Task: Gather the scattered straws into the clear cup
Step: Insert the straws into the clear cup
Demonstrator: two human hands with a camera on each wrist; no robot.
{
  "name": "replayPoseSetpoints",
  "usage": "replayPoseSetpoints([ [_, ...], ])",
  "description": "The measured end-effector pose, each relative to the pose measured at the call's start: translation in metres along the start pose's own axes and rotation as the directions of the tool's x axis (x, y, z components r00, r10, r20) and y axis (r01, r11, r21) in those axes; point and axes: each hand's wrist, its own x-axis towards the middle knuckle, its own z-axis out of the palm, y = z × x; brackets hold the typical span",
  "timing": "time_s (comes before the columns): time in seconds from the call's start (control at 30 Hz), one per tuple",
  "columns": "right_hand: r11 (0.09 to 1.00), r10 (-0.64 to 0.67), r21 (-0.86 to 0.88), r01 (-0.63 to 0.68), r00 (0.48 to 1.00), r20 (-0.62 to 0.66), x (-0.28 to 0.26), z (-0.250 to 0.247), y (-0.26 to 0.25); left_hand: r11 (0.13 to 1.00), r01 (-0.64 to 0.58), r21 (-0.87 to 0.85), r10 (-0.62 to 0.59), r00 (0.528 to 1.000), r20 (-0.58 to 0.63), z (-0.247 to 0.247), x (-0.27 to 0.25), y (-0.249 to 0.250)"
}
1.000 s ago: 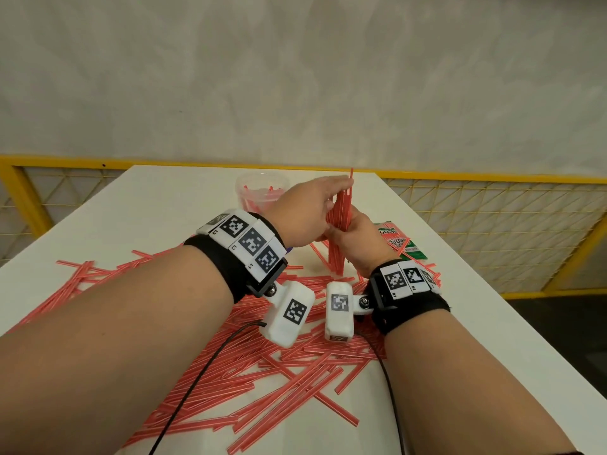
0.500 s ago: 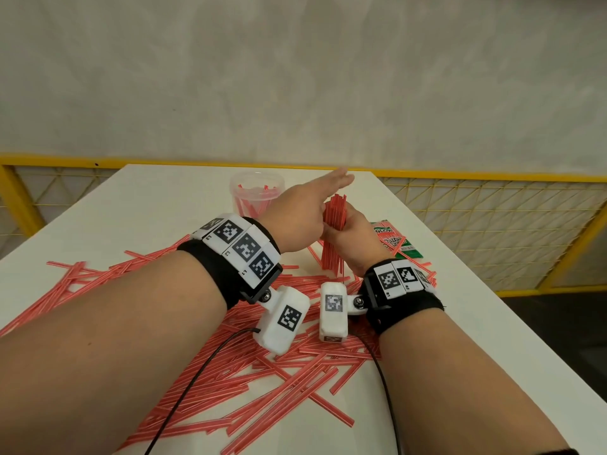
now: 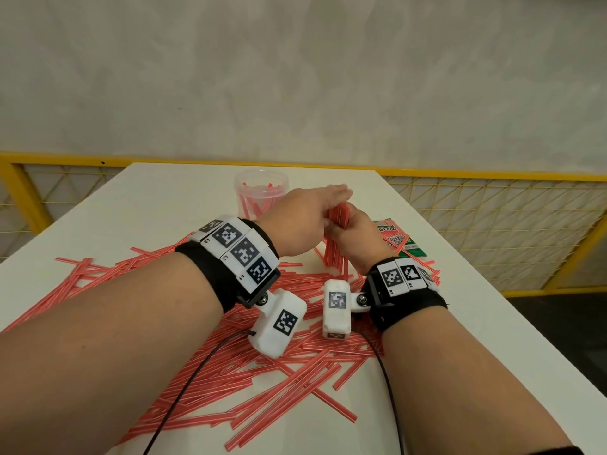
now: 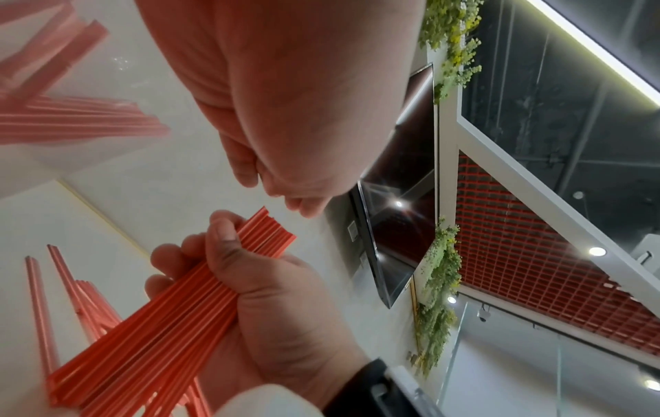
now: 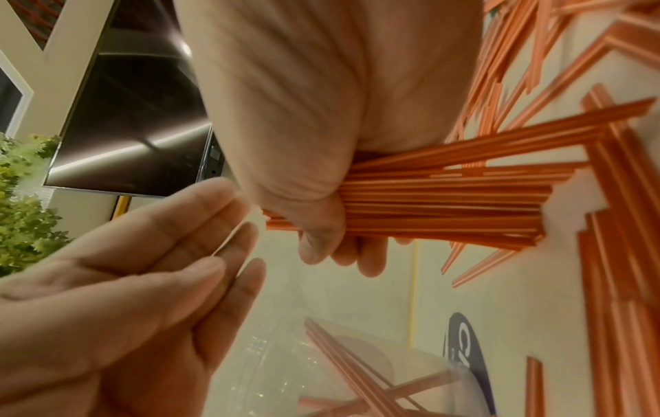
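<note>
Right hand (image 3: 353,236): fingers and thumb wrapped round a bundle of red straws (image 3: 335,254), held upright, lower ends standing on the white table (image 3: 164,205)

Left hand (image 3: 307,218): fingers straight and together, palm flat over the bundle's top ends; holds nothing; whether it touches the tips cannot be told from the wrist views

Step in hand, as judged: squaring the bundle before it goes to the cup. Done well, the right grip is slack enough for straws to slide, the flat palm taps the tops down against the table until the ends sit level, then the grip tightens before any lift. The lower ends look uneven in the right-wrist view, so more tapping seems due

Clear cup (image 3: 261,195): upright on the table just beyond the left hand, a few red straws already leaning inside

Loose straws (image 3: 295,366): many, strewn flat across the near table under both forearms

Printed straw packet (image 3: 399,241): flat on the table, to the right of the right hand
</note>
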Motion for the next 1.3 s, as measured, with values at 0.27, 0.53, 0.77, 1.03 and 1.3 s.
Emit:
replayPoseSetpoints([
  [0.27,0.927,-0.015,0.375,-0.006,0.998,0.053,-0.003,-0.005,-0.039,0.9,0.344,-0.269,-0.373,0.926,-0.062,-0.021,-0.023,-0.01],
  [0.53,0.787,-0.107,0.6,-0.145,0.925,0.364,-0.012,0.029,-0.105,0.595,0.411,-0.691,-0.262,0.912,0.316,-0.047,-0.047,-0.022],
  [0.77,0.889,-0.082,0.445,-0.111,0.916,0.392,0.005,0.046,-0.134,0.373,0.193,-0.907,-0.131,0.979,0.155,-0.051,-0.054,-0.028],
  [1.03,0.941,-0.175,0.308,0.14,0.981,0.089,0.032,0.049,-0.13,0.365,0.055,-0.93,-0.392,0.915,-0.099,-0.052,-0.052,-0.056],
  [1.3,0.968,-0.146,0.212,0.137,0.989,0.024,0.038,0.06,-0.115,0.349,0.089,-0.933,-0.41,0.91,-0.066,-0.038,-0.056,-0.071],
])
